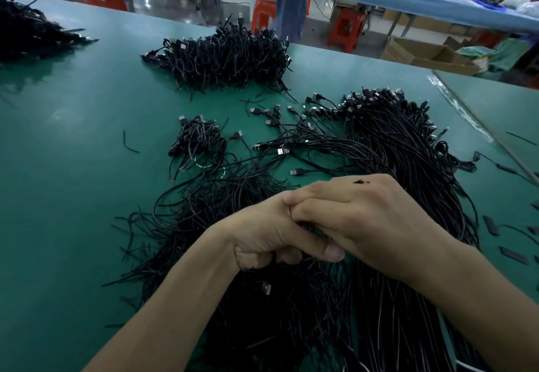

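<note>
As left hand point(262, 234) and right hand point(367, 220) both gripped black cable point(312, 227), knuckles touching, cable ran crosswise between fists.

Both forearms angled in from the near edge; the left hand point(262, 234) and right hand point(361, 220) touched, fingers curled tight.

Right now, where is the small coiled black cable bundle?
Head view, left of centre: the small bundle sits on the green table, nearer than the large cable pile, left of scattered USB plugs.
</note>
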A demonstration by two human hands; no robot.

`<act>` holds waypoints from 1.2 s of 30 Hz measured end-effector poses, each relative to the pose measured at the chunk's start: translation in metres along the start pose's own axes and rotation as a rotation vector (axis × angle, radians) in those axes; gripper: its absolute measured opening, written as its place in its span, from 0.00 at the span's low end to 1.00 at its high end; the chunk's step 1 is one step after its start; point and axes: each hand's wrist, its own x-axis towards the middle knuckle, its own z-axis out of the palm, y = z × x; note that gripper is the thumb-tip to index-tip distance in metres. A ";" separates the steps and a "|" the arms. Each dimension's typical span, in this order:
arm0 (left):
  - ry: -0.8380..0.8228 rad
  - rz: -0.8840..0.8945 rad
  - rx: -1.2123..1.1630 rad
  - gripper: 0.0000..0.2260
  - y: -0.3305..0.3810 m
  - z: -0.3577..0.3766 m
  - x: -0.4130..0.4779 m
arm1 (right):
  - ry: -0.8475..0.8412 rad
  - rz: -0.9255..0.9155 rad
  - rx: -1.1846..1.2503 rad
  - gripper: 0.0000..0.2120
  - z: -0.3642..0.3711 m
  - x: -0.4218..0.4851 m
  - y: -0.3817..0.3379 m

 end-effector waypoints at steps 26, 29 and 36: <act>0.295 0.180 -0.235 0.08 0.004 0.011 0.007 | 0.265 0.275 -0.200 0.09 0.010 0.007 -0.021; 0.284 0.182 -0.265 0.15 0.003 0.012 0.006 | 0.251 0.247 -0.163 0.10 0.011 0.008 -0.016; 0.250 0.219 -0.289 0.16 0.002 0.013 0.006 | 0.130 0.164 0.027 0.11 0.010 0.007 0.004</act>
